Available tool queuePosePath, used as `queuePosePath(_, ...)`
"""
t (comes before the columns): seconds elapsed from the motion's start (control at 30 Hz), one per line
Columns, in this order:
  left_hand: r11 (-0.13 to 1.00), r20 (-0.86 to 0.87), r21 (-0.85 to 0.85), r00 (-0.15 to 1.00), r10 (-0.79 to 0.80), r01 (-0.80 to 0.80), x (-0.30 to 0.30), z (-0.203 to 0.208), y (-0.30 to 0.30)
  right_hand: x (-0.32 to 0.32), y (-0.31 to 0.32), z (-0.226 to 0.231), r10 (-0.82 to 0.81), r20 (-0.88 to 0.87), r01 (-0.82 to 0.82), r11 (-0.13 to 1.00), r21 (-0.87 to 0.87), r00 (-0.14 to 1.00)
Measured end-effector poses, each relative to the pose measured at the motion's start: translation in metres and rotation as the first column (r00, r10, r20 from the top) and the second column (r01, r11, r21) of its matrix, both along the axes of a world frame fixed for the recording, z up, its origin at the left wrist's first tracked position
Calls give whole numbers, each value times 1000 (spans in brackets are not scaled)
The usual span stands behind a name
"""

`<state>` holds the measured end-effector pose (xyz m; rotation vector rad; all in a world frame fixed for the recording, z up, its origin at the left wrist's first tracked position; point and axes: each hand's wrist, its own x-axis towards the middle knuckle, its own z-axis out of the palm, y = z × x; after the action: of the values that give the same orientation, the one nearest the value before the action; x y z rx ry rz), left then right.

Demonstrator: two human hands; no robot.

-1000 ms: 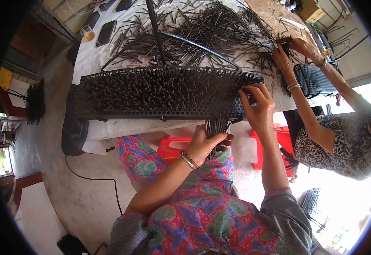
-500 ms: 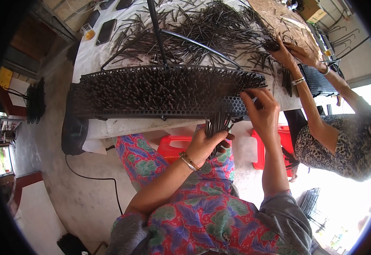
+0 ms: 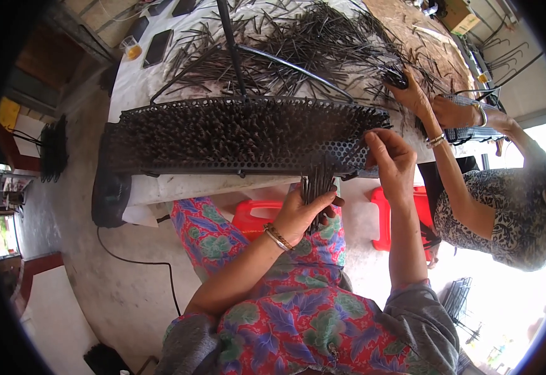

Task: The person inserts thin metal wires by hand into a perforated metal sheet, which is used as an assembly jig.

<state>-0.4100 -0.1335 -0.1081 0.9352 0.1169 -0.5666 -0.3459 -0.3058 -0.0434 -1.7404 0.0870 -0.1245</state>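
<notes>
A long black perforated panel (image 3: 351,152) lies along the table's near edge, with thin dark strips (image 3: 223,128) standing densely in most of its holes. Bare holes show at its near right part. Below that part, my left hand (image 3: 297,215) is closed around an upright bundle of dark strips (image 3: 317,184). My right hand (image 3: 396,159) is at the panel's right end, thumb and forefinger pinched together. Whatever lies between those fingertips is too small to make out.
A large loose heap of dark strips (image 3: 310,47) covers the table (image 3: 123,97) behind the panel. A black metal frame (image 3: 230,37) rises there. A phone (image 3: 158,48) and a cup (image 3: 131,49) lie far left. At right, a co-worker's hand (image 3: 412,97) holds strips near another panel (image 3: 473,133).
My right hand has shifted slightly right, and its fingers have drawn closer together. My left hand stays almost still with the bundle. The co-worker's hands have moved apart, one toward the other panel.
</notes>
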Motion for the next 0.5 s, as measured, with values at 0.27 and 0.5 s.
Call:
queuePosePath(0.27,999,-48,18,998,-29,30,-4,0,3,17,19,-18,-101,260,156,967,-201,960)
queuePosePath(0.5,1000,-63,-7,998,-10,9,-3,2,5,16,18,-23,-92,289,131,984,-119,953)
